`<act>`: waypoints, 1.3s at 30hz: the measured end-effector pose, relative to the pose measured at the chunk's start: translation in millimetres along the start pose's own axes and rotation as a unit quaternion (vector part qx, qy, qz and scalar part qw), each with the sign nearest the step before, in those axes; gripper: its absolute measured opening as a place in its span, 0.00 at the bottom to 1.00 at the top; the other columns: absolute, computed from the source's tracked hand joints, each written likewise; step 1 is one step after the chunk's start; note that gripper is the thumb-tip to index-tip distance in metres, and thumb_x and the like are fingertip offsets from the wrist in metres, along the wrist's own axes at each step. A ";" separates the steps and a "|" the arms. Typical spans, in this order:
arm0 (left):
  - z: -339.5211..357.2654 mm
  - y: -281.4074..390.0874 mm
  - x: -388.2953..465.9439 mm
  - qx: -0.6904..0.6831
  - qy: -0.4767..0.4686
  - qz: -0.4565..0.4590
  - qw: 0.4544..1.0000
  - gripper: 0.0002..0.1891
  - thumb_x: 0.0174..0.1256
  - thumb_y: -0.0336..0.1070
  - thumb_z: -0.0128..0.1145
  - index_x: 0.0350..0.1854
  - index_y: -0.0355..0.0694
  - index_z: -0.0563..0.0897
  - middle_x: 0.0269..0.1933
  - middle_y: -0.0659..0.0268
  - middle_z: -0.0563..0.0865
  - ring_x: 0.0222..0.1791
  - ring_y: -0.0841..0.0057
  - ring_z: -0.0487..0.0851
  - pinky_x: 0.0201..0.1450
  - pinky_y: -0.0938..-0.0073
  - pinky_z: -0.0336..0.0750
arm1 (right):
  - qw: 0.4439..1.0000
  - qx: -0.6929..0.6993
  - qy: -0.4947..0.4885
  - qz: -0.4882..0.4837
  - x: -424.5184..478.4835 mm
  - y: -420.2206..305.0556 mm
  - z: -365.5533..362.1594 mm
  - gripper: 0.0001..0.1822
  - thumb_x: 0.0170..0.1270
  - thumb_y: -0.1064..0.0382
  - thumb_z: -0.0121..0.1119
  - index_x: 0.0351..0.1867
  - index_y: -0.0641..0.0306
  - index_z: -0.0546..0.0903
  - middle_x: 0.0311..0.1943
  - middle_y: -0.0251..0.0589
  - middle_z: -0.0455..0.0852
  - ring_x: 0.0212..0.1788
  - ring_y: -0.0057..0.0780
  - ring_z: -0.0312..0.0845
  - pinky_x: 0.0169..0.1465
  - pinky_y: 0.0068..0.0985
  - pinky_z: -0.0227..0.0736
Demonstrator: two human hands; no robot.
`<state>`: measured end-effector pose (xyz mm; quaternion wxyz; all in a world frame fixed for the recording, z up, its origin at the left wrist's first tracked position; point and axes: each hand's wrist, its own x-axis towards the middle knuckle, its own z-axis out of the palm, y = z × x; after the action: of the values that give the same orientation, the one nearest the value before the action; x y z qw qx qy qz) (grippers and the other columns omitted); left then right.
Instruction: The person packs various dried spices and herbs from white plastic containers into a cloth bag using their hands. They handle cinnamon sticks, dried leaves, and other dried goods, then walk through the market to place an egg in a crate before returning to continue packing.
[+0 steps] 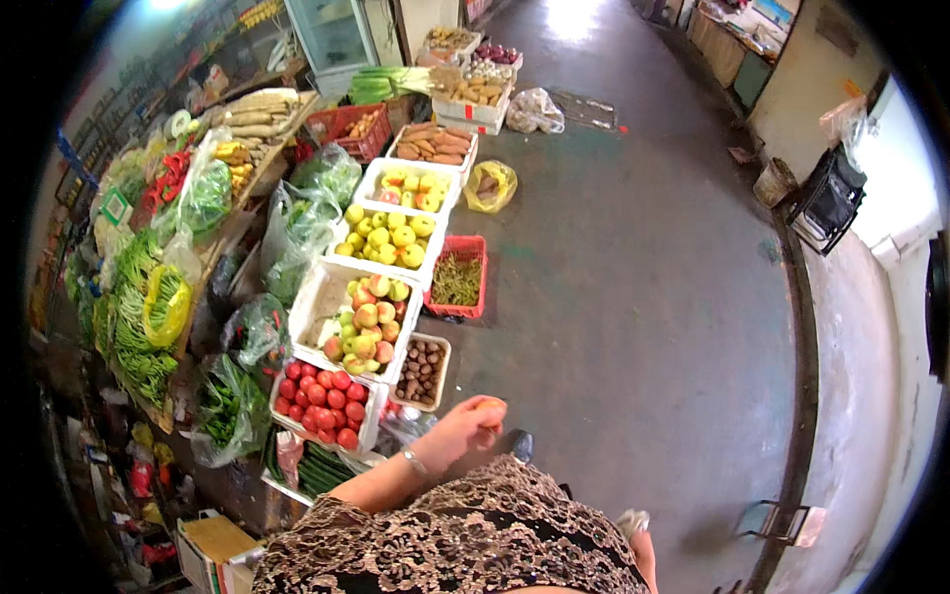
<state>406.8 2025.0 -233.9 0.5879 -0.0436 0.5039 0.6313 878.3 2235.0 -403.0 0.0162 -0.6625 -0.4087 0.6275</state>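
Note:
My left hand [469, 427], a bracelet at its wrist, is closed on a small orange-coloured object [490, 408] whose kind I cannot tell. It is just right of a small tray of round brown produce [423, 373]. Beside that tray, a white foam box of red tomatoes [324, 402] stands above cucumbers [321, 469]. Farther up lies a box of peaches [369, 324], then one of yellow-green fruit [391, 237]. At the lower right, part of my right hand or wrist [644, 546] shows beside a crumpled whitish thing [633, 522]; its fingers are not clear.
Bagged greens [230, 408] stand left of the boxes, before a sloping stall heaped with long beans [137, 312]. A red basket [485, 278] and a yellow bag [493, 186] sit on the floor. By the right wall are a black trolley bag [827, 197], a bucket [775, 183] and a small stool [788, 523].

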 end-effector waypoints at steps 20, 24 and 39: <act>-16.9 337.7 291.1 -0.022 0.085 0.080 0.993 0.11 0.66 0.40 0.61 0.46 0.44 0.77 0.29 0.70 0.82 0.22 0.84 0.77 0.22 0.84 0.67 | 0.993 0.028 -0.117 -0.016 237.6 -430.2 180.0 0.15 0.64 0.57 0.61 0.47 0.64 0.82 0.38 0.38 0.85 0.37 0.32 0.84 0.39 0.31 0.80; 2.0 395.9 352.2 -0.026 0.078 0.072 0.994 0.10 0.68 0.40 0.58 0.47 0.44 0.76 0.31 0.70 0.81 0.23 0.84 0.76 0.23 0.84 0.67 | 0.993 0.004 -0.115 -0.001 282.8 -488.9 192.8 0.15 0.64 0.57 0.61 0.47 0.64 0.82 0.38 0.38 0.85 0.37 0.32 0.83 0.38 0.31 0.79; 72.3 535.3 566.2 -0.102 0.120 0.093 0.983 0.14 0.65 0.35 0.60 0.51 0.44 0.75 0.32 0.67 0.82 0.22 0.80 0.79 0.22 0.82 0.70 | 0.974 -0.066 -0.201 -0.076 490.5 -832.6 189.8 0.12 0.64 0.59 0.61 0.45 0.61 0.81 0.35 0.34 0.84 0.34 0.30 0.82 0.35 0.29 0.77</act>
<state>-147.9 2576.7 -252.1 0.4544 -0.1316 0.5058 0.7214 224.3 2971.3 -399.6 -0.0624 -0.4895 -0.4930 0.7166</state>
